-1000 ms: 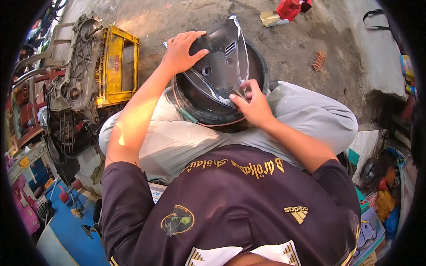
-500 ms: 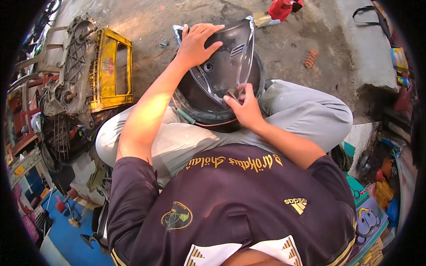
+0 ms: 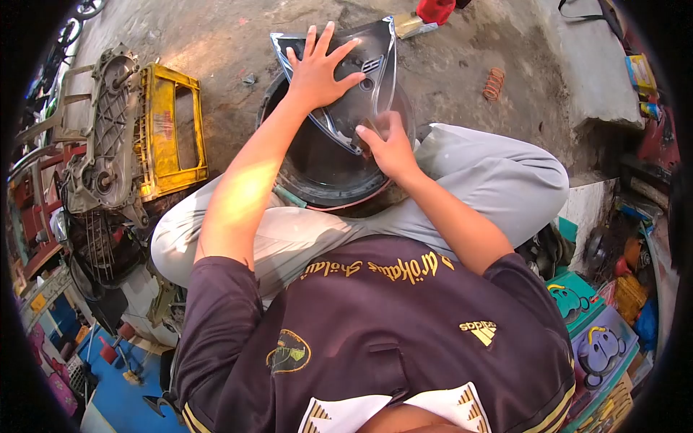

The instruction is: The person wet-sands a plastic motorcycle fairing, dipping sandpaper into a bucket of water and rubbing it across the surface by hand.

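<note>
A dark, roughly triangular panel (image 3: 346, 108) with shiny edges lies over a round black basin (image 3: 317, 184) between my legs. It has a slotted vent and a round hole. My left hand (image 3: 317, 76) rests on the panel's upper left part with its fingers spread. Near the panel's lower right edge, my right hand (image 3: 388, 144) pinches a small, thin brownish piece against the surface. That piece is blurred and partly hidden by my fingers.
A yellow crate (image 3: 173, 130) and a metal engine casing (image 3: 108, 137) stand at the left. An orange coil spring (image 3: 494, 84) lies on the concrete floor at the right. A red item (image 3: 434, 11) is at the top. Cluttered boxes (image 3: 599, 346) sit at the lower right.
The panel has shifted left over the basin and turned slightly. My left hand has moved up the panel and its fingers have spread wider. My right hand has moved slightly up and left.
</note>
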Tool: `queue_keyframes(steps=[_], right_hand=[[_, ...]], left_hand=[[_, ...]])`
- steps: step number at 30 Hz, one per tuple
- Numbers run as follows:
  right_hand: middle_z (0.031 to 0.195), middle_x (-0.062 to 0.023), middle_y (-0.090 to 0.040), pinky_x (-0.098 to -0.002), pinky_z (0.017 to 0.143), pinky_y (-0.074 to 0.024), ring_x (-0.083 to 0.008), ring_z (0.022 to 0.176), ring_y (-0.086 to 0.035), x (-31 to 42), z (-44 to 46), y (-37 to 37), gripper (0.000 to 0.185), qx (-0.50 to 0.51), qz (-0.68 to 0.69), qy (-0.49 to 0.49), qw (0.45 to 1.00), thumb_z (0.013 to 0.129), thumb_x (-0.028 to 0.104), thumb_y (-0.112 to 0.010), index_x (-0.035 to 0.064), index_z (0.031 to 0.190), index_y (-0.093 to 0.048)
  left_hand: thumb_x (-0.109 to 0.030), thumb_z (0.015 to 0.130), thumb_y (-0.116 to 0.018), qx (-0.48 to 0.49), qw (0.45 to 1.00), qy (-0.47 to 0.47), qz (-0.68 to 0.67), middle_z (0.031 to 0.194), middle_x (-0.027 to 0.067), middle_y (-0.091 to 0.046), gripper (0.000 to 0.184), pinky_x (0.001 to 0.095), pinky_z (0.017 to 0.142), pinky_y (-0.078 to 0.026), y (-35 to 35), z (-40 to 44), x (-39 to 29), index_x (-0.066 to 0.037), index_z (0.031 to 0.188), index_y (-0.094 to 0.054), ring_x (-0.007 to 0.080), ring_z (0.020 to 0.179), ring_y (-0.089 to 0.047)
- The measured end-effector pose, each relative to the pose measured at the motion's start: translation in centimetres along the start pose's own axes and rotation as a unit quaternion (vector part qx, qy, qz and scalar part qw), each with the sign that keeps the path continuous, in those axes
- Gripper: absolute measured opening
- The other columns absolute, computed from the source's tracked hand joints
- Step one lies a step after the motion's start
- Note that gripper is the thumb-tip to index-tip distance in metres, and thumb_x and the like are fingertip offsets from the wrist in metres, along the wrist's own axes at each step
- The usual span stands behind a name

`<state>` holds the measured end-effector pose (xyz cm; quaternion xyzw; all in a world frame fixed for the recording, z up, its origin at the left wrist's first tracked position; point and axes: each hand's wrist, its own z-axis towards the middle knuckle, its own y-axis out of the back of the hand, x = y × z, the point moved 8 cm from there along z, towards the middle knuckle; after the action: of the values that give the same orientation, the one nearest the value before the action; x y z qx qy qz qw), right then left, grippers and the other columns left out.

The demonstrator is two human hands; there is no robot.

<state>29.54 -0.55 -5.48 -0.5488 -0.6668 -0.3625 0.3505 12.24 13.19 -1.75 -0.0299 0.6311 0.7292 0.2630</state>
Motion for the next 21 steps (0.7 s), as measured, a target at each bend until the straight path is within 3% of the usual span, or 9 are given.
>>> queue_keyframes(steps=[2, 7, 9, 10, 11, 12, 14, 17, 21], right_hand=[[0.086, -0.0112, -0.072, -0.0325, 0.063, -0.0537, -0.0166, 0.071, -0.068, 0.7, 0.4, -0.2, 0.051, 0.008, 0.030, 0.005, 0.999, 0.099, 0.029, -0.079, 0.0037, 0.129, -0.046], [0.105, -0.0146, -0.074, -0.0354, 0.072, -0.0634, -0.0178, 0.090, -0.073, 2.1, 0.8, -0.9, 0.046, 0.075, 0.180, -0.024, 0.981, 0.102, 0.024, -0.079, 0.0059, 0.129, -0.046], [0.107, -0.0146, -0.074, -0.0364, 0.074, -0.0654, -0.0184, 0.092, -0.074, 3.1, 0.8, -0.6, 0.047, 0.086, 0.163, -0.034, 0.982, 0.102, 0.026, -0.078, 0.0060, 0.130, -0.046], [0.114, -0.0130, -0.070, -0.0372, 0.077, -0.0652, -0.0190, 0.098, -0.072, 3.7, 0.6, -0.5, 0.044, 0.097, 0.140, -0.055, 0.984, 0.103, 0.026, -0.077, 0.0051, 0.130, -0.049], [0.121, -0.0114, -0.067, -0.0379, 0.080, -0.0649, -0.0195, 0.104, -0.071, 3.8, 0.4, -0.3, 0.042, 0.108, 0.116, -0.075, 0.984, 0.104, 0.026, -0.076, 0.0041, 0.131, -0.053], [0.107, -0.0134, -0.074, -0.0351, 0.073, -0.0637, -0.0179, 0.091, -0.075, 3.5, 0.8, 0.2, 0.046, 0.116, 0.107, -0.072, 0.985, 0.102, 0.025, -0.078, 0.0070, 0.134, -0.050], [0.107, -0.0124, -0.074, -0.0339, 0.073, -0.0620, -0.0168, 0.089, -0.074, 5.9, 0.6, 3.1, 0.046, 0.092, 0.050, -0.036, 0.994, 0.102, 0.024, -0.078, 0.0078, 0.136, -0.052], [0.105, -0.0082, -0.073, -0.0301, 0.073, -0.0564, -0.0133, 0.084, -0.069, 9.8, 0.7, 9.6, 0.050, 0.027, -0.053, 0.081, 0.995, 0.099, 0.022, -0.079, 0.0110, 0.143, -0.058], [0.102, -0.0061, -0.072, -0.0293, 0.073, -0.0553, -0.0120, 0.084, -0.066, 11.8, 1.3, 13.1, 0.054, 0.012, -0.089, 0.088, 0.992, 0.098, 0.023, -0.081, 0.0123, 0.146, -0.058]], left_hand=[[-0.067, 0.094, -0.072, 0.008, 0.999, -0.035, 0.002, 0.183, 0.0104, -0.020, 0.073, 0.0820, 0.123, -0.015, 0.4, -0.7, 0.6, -0.045, 0.160, -0.052, 0.0405, 0.168, -0.015], [-0.068, 0.096, -0.069, 0.080, 0.996, -0.013, -0.028, 0.182, 0.0121, -0.021, 0.074, 0.0814, 0.122, -0.018, 2.1, -3.4, 2.7, -0.047, 0.164, -0.047, 0.0437, 0.167, -0.019], [-0.070, 0.097, -0.067, 0.153, 0.987, 0.001, 0.039, 0.182, 0.0124, -0.021, 0.075, 0.0803, 0.123, -0.019, 2.4, -4.5, 2.6, -0.048, 0.165, -0.044, 0.0448, 0.166, -0.020], [-0.071, 0.096, -0.067, 0.159, 0.986, -0.005, 0.052, 0.181, 0.0165, -0.021, 0.078, 0.0791, 0.124, -0.019, 2.5, -4.6, 2.1, -0.046, 0.166, -0.042, 0.0521, 0.164, -0.020], [-0.071, 0.096, -0.067, 0.159, 0.986, -0.002, 0.052, 0.181, 0.0165, -0.021, 0.078, 0.0791, 0.124, -0.019, 2.2, -4.7, 1.7, -0.046, 0.166, -0.042, 0.0521, 0.164, -0.020], [-0.071, 0.096, -0.067, 0.137, 0.990, 0.001, 0.023, 0.181, 0.0189, -0.021, 0.079, 0.0787, 0.124, -0.019, 1.9, -4.8, 1.5, -0.045, 0.166, -0.042, 0.0558, 0.163, -0.019], [-0.063, 0.098, -0.070, 0.134, 0.991, 0.014, -0.010, 0.181, 0.0232, -0.013, 0.082, 0.0754, 0.127, -0.019, 1.6, -4.6, 0.9, -0.040, 0.169, -0.038, 0.0610, 0.162, -0.013], [-0.059, 0.096, -0.074, 0.135, 0.990, -0.030, 0.020, 0.182, 0.0219, -0.009, 0.085, 0.0755, 0.127, -0.020, 1.8, -5.3, 1.0, -0.041, 0.170, -0.036, 0.0600, 0.163, -0.010], [-0.056, 0.094, -0.076, 0.186, 0.982, -0.038, 0.022, 0.184, 0.0164, -0.007, 0.088, 0.0762, 0.126, -0.019, 2.6, -5.6, 1.8, -0.042, 0.170, -0.034, 0.0556, 0.165, -0.007]])
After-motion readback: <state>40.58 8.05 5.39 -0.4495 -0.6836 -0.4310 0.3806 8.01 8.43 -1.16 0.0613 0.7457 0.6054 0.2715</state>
